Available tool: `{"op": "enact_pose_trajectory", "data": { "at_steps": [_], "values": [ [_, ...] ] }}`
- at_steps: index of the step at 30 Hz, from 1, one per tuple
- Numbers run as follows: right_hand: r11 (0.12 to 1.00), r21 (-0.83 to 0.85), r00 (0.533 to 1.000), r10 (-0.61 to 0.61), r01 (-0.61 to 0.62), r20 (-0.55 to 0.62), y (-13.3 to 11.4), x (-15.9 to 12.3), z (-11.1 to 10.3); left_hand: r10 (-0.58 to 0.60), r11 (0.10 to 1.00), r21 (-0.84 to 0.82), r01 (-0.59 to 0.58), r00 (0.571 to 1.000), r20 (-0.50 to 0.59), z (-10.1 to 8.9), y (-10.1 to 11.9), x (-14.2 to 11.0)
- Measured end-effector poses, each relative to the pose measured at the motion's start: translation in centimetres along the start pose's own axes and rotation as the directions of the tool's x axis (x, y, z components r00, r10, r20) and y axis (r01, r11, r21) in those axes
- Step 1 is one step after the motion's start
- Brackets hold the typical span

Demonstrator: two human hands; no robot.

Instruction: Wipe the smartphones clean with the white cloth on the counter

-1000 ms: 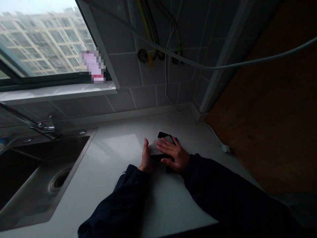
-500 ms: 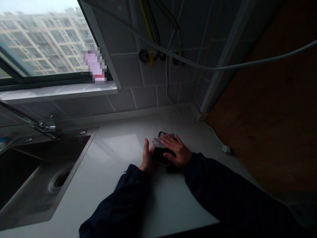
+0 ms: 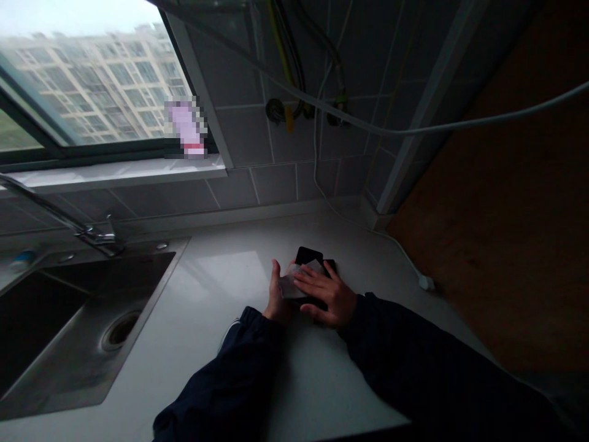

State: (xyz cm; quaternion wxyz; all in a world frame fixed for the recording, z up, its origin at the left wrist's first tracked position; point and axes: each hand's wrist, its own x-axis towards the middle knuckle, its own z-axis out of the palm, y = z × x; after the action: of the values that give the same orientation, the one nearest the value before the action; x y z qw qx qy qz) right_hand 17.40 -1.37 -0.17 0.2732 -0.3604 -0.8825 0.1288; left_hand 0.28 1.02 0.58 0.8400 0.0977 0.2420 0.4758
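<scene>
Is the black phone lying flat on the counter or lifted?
Flat, it seems: the black phone rests on the white countertop under the right hand.

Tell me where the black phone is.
In the head view, the black phone lies on the countertop, right of the steel sink, under the right hand, with the left hand at its left edge and a pale sheet across it.

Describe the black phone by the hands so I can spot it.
Right of the steel sink, on the pale countertop, a black phone lies under the person's right hand, beside the left hand. It alone is dark there, with a pale sheet across it.
</scene>
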Motion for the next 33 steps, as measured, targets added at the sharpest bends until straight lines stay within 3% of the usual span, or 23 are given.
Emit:
{"op": "enact_pose_trajectory", "data": {
  "at_steps": [4,7,10,17,22,29,33],
  "values": [
    [0.995,-0.027,0.991,0.091,-0.094,-0.093,0.5,0.1,0.3,0.013,0.999,0.03,-0.013,1.0,-0.015,0.3,-0.1,-0.2],
    [0.995,0.036,0.996,-0.088,0.089,-0.031,-0.1,-0.2,0.7,0.04,0.998,0.042,-0.04,0.999,0.011,0.1,-0.1,-0.2],
    [0.969,0.084,0.971,-0.237,0.234,0.026,-0.6,-0.4,1.0,0.024,0.998,0.057,-0.025,1.0,0.015,-0.3,0.0,0.2],
    [1.0,-0.029,0.999,0.008,-0.009,-0.038,0.9,-0.2,0.3,0.088,0.995,0.033,-0.09,0.994,0.071,0.1,-0.3,0.2],
    [0.98,0.066,0.979,-0.194,0.19,0.062,0.3,-0.4,-0.1,0.065,0.996,0.052,-0.069,0.995,0.072,0.2,-0.4,0.0],
    [0.998,-0.043,0.999,-0.04,0.039,-0.022,0.9,-0.2,0.3,0.065,0.998,-0.019,-0.063,0.991,0.117,0.1,-0.3,0.2],
    [0.986,0.024,0.986,-0.166,0.165,0.023,0.6,-0.4,0.1,0.033,0.999,-0.03,-0.031,0.997,0.068,0.0,-0.2,0.0]
  ]
}}
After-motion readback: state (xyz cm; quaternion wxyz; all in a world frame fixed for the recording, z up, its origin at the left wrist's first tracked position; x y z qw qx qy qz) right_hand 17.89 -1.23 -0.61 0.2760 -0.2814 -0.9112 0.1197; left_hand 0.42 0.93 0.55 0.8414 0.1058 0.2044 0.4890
